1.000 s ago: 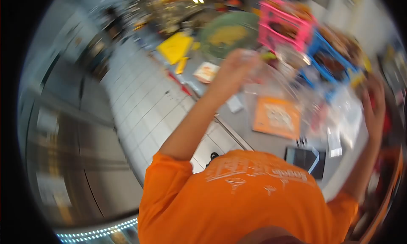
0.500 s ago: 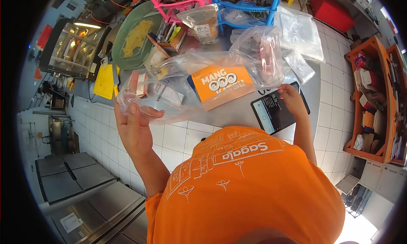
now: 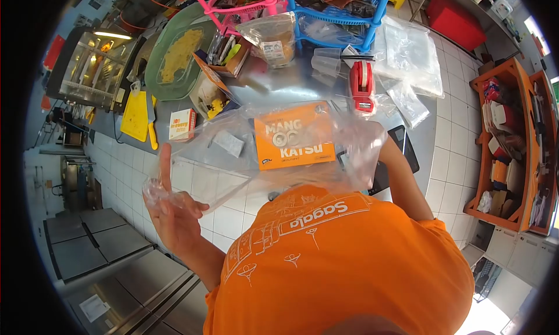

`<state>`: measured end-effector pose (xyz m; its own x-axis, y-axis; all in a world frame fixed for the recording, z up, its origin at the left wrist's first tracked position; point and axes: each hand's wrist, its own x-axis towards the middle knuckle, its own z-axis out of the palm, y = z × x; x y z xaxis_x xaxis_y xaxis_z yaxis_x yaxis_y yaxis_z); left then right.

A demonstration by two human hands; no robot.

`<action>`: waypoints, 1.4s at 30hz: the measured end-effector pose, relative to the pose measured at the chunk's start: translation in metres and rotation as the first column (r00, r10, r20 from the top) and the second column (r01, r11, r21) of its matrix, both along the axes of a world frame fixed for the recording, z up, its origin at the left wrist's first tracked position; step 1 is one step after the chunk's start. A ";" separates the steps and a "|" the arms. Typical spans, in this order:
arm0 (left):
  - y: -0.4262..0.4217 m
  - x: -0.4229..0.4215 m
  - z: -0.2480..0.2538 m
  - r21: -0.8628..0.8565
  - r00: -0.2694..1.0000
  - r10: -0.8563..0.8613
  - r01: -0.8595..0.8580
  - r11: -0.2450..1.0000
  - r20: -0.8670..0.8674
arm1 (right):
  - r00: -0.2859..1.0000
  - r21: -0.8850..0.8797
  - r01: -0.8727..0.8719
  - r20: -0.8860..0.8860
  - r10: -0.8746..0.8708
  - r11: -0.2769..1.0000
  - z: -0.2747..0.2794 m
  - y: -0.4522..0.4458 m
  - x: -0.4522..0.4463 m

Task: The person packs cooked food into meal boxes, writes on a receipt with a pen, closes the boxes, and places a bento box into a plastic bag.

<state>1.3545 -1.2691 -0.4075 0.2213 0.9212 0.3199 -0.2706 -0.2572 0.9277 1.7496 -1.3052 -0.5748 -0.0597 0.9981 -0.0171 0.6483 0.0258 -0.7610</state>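
Observation:
A clear plastic bag [image 3: 224,181] stretches between my hands above the table's near edge. My left hand [image 3: 173,218] grips its bunched end at the left, with the index finger pointing up. An orange printed box [image 3: 296,156] shows through the plastic, along with a small white packet [image 3: 229,143]. My right hand [image 3: 377,142] is at the bag's right end, its fingers veiled by crumpled plastic and blurred. Beneath that wrist lies a dark tablet or large phone [image 3: 409,151], partly covered.
A red tape dispenser [image 3: 362,89] stands behind the bag. To the left are a small printed box [image 3: 182,124], a yellow cutting board [image 3: 135,115], a knife [image 3: 152,135] and a green tub [image 3: 152,73]. Blue [image 3: 368,38] and pink [image 3: 247,12] racks stand at the back.
My left hand has moved left and down with the bag's end. My right hand has shifted left off the tablet's edge into the crumpled plastic. The tape dispenser now shows uncovered.

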 end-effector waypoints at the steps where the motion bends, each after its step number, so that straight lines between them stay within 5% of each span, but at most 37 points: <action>1: -0.001 -0.001 0.000 0.003 1.000 -0.013 0.013 1.000 -0.011 | 0.993 -0.032 0.067 -0.093 -0.070 0.997 0.001 -0.001 0.000; 4: -0.002 -0.002 0.003 0.007 0.998 -0.030 0.031 1.000 -0.055 | 0.816 -0.107 0.331 -0.466 -0.341 0.938 0.032 -0.007 -0.008; 6: 0.000 -0.001 0.006 0.015 0.996 -0.014 0.015 1.000 -0.084 | 0.733 0.194 0.252 -0.678 -0.056 0.948 0.053 -0.017 -0.005; 8: 0.003 0.006 0.008 0.039 0.994 0.025 -0.021 0.999 -0.102 | 0.839 0.512 0.196 -0.529 0.126 0.836 0.095 -0.018 -0.011; 10: 0.007 0.016 0.011 0.048 0.992 0.057 -0.052 0.998 -0.115 | 0.966 0.539 0.116 -0.258 0.032 0.834 0.123 -0.012 -0.032; 12: 0.010 0.025 0.014 0.049 0.987 0.097 -0.092 0.995 -0.125 | 0.990 0.395 0.073 -0.140 -0.018 0.916 0.128 -0.005 -0.047; 13: 0.010 0.029 0.017 0.047 0.982 0.120 -0.114 0.992 -0.146 | 0.996 0.459 0.019 -0.082 0.021 0.888 0.122 0.000 -0.045; 15: 0.008 0.035 0.022 0.046 0.969 0.168 -0.163 0.986 -0.180 | 0.977 0.572 -0.012 -0.169 0.132 0.820 0.108 0.000 -0.023; 17: 0.006 0.026 0.021 0.026 0.971 0.151 -0.149 0.989 -0.184 | 0.654 0.515 0.356 -0.733 0.186 0.780 0.110 -0.007 -0.012; 18: 0.006 0.020 0.020 0.015 0.973 0.136 -0.136 0.991 -0.188 | 0.652 0.584 0.348 -0.713 0.258 0.734 0.118 -0.004 0.005; 20: 0.005 0.007 0.016 0.000 0.981 0.111 -0.113 0.994 -0.160 | 0.270 0.496 0.422 -0.868 0.416 0.759 0.126 0.001 0.029; 22: 0.004 -0.001 0.011 -0.010 0.987 0.100 -0.102 0.995 -0.129 | 0.211 0.398 0.361 -0.916 0.342 0.843 0.123 0.015 0.053; 24: 0.002 -0.004 0.008 -0.019 0.990 0.101 -0.103 0.994 -0.095 | 0.649 0.177 0.574 -0.694 -0.312 0.799 0.104 0.056 0.063; 26: 0.001 -0.001 0.009 -0.023 0.990 0.113 -0.116 0.993 -0.087 | 0.931 0.264 0.321 -0.266 -0.251 0.910 0.084 0.104 0.076; 27: 0.000 0.002 0.010 -0.025 0.989 0.123 -0.126 0.992 -0.085 | 0.969 0.319 0.241 -0.025 -0.246 0.917 0.065 0.129 0.081; 28: -0.001 0.003 0.010 -0.032 0.988 0.130 -0.134 0.991 -0.085 | 0.947 0.357 0.148 0.217 -0.236 0.922 0.048 0.152 0.085; 30: -0.002 0.004 0.008 -0.037 0.981 0.170 -0.174 0.984 -0.091 | 0.753 0.084 0.002 0.656 -0.056 0.997 0.034 0.194 0.083; 32: -0.007 -0.001 0.003 -0.106 0.989 0.143 -0.147 0.983 -0.045 | 0.524 -0.005 -0.114 0.849 0.064 0.993 -0.025 0.231 0.110; 35: -0.011 -0.004 0.007 -0.167 0.996 0.082 -0.079 0.983 0.015 | 0.369 -0.001 -0.166 0.927 0.063 0.986 -0.063 0.251 0.126; 42: -0.011 -0.011 0.007 -0.252 0.995 0.025 0.001 0.968 0.100 | 0.273 -0.392 -0.259 0.847 0.456 0.883 -0.065 0.302 0.158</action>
